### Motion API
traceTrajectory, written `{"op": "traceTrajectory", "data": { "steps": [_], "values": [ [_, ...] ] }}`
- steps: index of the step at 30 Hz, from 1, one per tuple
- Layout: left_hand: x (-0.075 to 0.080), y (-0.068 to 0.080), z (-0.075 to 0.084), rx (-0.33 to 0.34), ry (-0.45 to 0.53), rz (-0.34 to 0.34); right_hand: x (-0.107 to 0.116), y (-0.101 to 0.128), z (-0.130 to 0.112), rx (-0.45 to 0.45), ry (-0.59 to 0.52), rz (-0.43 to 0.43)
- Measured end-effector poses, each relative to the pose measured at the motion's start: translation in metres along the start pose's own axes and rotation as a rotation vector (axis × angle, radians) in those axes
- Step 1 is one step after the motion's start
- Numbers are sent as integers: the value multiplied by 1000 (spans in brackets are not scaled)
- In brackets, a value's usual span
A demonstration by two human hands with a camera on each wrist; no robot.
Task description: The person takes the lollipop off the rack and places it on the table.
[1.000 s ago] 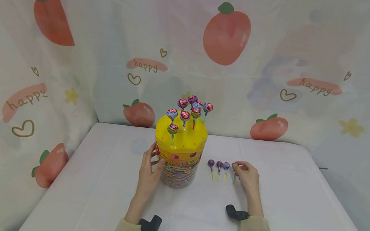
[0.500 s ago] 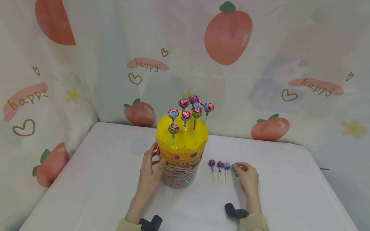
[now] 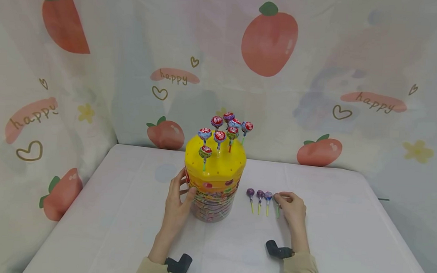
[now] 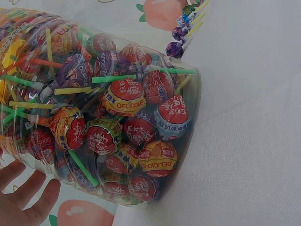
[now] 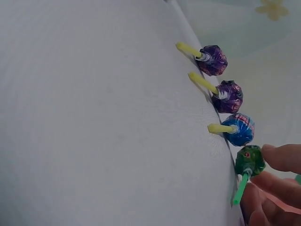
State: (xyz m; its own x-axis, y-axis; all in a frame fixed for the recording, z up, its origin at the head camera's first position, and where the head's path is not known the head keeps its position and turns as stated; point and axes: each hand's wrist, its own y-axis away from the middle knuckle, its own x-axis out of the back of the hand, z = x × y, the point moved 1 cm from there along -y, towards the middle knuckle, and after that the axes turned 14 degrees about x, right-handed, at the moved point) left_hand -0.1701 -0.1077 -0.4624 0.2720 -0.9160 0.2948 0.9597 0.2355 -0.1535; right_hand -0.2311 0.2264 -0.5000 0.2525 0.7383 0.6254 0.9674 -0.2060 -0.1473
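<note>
While the person sits at the white-clothed table [image 3: 123, 214], the left hand [image 3: 176, 200] wraps against the left side of a clear plastic tub [image 3: 213, 199], thumb forward on its wall and fingers spread round the back; I judge this grip serves to brace the tall tub so it does not tip or slide. The left wrist view shows the tub's wall [image 4: 117, 122] crammed with wrapped lollipops, sticks green, yellow and orange lying every way, with fingertips [image 4: 28, 197] at the lower edge. On top sits a yellow lid [image 3: 215, 163] dotted with small holes, and eight or so lollipops [image 3: 224, 130] stand upright in them, heads up and sticks pushed down, which holds them like a display.

To the right of the tub, four lollipops lie in a neat row on the table, heads away from the person and sticks pointing back, close together but apart, so each can be picked singly. From the left they are a purple lollipop [image 5: 212, 60], a second purple one [image 5: 229, 96], a blue lollipop [image 5: 241, 129] and a green lollipop [image 5: 249, 161]. The right hand [image 3: 292, 208] rests on the table at the row's right end, its thumb and forefinger [image 5: 282, 157] pinching the green lollipop at its head, the green stick trailing toward the palm. That lollipop seems to lie on the cloth, not lifted.
</note>
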Motion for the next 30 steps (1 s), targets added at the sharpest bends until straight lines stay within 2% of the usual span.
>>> {"op": "traceTrajectory", "data": {
  "steps": [8,16,21,30],
  "values": [
    [1,0,2,0,7,-1,6,2,-3,-10,-8,0],
    [1,0,2,-7,6,6,21,9,-20,55,-16,75],
    [0,0,1,-3,13,0,29,13,-37,111,-29,126],
    [0,1,1,-6,3,7,40,29,-82,216,-113,194]
  ]
}}
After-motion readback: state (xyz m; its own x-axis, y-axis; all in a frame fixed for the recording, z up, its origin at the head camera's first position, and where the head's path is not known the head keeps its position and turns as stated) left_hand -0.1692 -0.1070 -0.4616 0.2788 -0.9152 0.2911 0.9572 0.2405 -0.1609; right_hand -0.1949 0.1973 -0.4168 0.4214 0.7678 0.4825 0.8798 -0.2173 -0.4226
